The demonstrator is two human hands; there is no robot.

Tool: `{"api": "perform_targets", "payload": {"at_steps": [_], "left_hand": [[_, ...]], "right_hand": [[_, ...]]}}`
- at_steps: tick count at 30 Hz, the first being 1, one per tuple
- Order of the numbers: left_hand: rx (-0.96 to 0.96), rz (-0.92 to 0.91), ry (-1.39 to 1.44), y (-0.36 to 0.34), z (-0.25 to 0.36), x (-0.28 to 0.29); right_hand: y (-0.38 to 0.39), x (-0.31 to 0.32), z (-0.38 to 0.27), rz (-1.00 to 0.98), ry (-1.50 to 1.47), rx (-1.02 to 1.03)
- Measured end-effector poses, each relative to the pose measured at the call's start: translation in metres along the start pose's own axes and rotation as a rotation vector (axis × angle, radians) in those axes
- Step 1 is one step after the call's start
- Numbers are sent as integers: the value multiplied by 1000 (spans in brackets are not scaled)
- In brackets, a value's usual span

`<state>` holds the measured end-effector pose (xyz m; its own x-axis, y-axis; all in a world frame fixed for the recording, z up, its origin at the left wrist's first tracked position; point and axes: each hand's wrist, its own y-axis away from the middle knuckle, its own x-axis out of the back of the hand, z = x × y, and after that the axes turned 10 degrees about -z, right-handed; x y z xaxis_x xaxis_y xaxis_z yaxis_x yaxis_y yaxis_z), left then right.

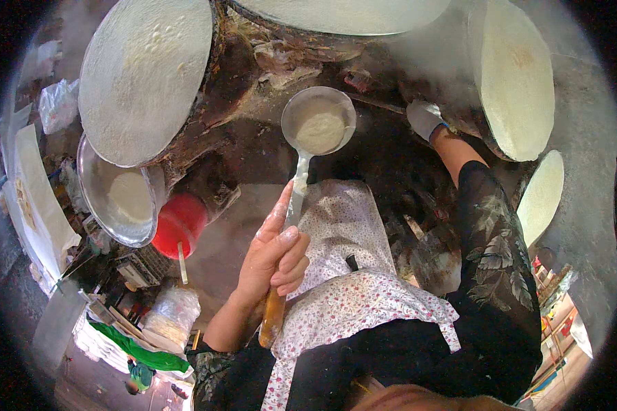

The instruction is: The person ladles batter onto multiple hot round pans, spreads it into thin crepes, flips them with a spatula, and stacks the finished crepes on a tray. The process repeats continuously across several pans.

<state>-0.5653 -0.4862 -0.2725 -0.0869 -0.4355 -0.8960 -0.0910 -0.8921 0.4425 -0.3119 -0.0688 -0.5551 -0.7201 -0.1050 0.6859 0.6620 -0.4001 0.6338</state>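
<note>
My left hand is closed round the handle of a metal ladle, its index finger stretched along the shaft. Pale, creamy batter lies in the ladle's round bowl, which is held out in front of my apron. My right hand, in a white glove, reaches far forward on the right, below a round griddle covered by a pale sheet of batter. It appears closed on the end of a thin rod that runs leftward; its fingers are partly hidden.
Other batter-covered griddles stand at the far left and far middle. Below the left one are a metal basin of batter and a red bucket with a stick. A pale round sheet is at right. Steam hangs about.
</note>
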Motion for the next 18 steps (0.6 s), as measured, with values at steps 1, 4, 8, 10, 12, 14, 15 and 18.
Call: {"api": "perform_targets", "payload": {"at_steps": [1,4,8,10,12,14,15,18], "left_hand": [[-2,-1,13,1,-1,1],[1,11,20,4,-2,1],[-17,1,11,11,-4,-5],[-24,4,-4,13,-5,-10],[-17,-3,0,14,-5,-16],[-23,-8,-10,12,-3,-20],[-15,-9,-14,11,-2,-21],[12,-9,-25,9,1,-20]], "right_hand": [[5,3,-1,51,-53,-18],[29,11,-10,-73,-166,-12],[75,18,-24,-110,-256,-78],[90,21,-25,-252,-294,-170],[94,25,-21,-397,-336,-250],[89,27,-15,-428,-304,-188],[83,27,-12,-373,-293,-175],[59,25,-3,-179,-118,46]]}}
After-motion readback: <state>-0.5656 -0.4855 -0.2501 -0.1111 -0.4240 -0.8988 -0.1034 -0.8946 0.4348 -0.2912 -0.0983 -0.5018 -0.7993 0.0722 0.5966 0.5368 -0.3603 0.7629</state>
